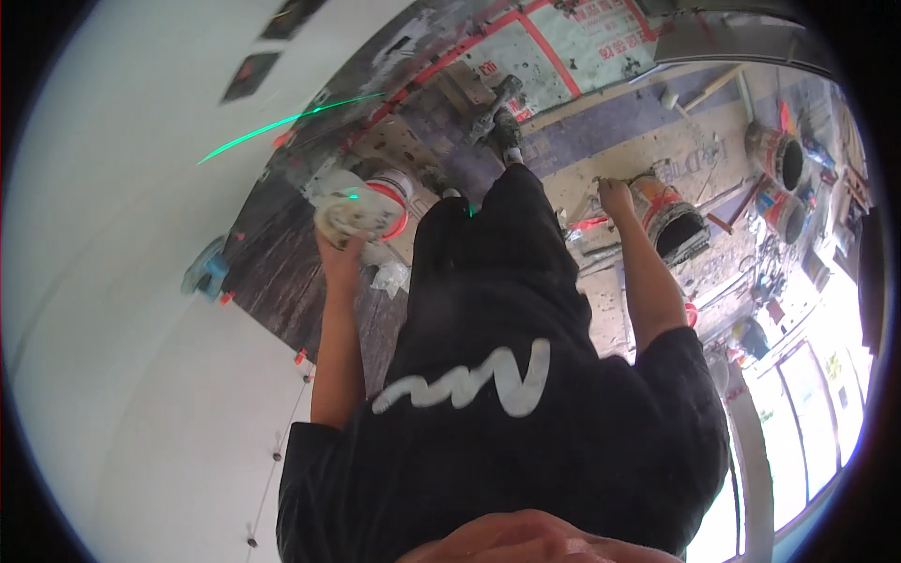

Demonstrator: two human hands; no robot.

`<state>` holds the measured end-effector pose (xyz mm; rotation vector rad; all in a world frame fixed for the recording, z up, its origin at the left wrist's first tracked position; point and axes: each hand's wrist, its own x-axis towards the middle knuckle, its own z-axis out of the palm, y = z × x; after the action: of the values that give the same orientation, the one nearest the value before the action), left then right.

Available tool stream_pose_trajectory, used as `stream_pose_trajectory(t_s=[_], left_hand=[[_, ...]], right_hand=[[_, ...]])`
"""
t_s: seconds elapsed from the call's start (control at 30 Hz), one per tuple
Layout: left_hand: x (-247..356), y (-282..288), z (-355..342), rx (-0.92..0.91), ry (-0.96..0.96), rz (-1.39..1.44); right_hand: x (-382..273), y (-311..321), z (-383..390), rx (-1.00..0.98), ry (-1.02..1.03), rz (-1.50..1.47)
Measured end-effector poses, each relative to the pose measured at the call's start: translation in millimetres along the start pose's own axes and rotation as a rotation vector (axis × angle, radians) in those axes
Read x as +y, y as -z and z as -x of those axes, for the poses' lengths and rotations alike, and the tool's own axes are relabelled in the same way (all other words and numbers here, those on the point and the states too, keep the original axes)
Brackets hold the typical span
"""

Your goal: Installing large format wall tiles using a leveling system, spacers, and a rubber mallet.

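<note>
Held low on my left side is a whitish, stained bundle (349, 211); whether it is cloth or plastic I cannot tell. My left hand (345, 250) grips its near edge, with the fingers partly hidden behind it. Just to the right of the bundle, and partly covered by it, stands a white and red bucket (400, 188). My right hand (615, 197) hangs on the other side of my legs with its fingers curled; anything in them is too small to make out. Close to that hand is a mortar-smeared bucket (657, 201) with a dark opening.
Dark wood-look tiles (291, 263) meet a white wall (122, 263) on the left, with orange tile clips (300, 357) along the edge. A green laser line (282, 124) crosses the wall. More buckets (771, 150) sit at far right, near bright windows (807, 413).
</note>
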<state>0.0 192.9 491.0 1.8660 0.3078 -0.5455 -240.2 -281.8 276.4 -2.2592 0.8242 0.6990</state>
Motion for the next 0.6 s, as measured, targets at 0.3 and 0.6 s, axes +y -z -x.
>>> stream_pose_trajectory(t_s=[0.3,0.6], left_hand=[[-227,-226,-195,-0.597,-0.324,-0.655],[-358,-446,-291,-1.274,-0.563,-1.131]], right_hand=[[40,-170,5,-0.019,-0.377,-0.195],[110,-256,98,-0.338,-0.79,-0.352]])
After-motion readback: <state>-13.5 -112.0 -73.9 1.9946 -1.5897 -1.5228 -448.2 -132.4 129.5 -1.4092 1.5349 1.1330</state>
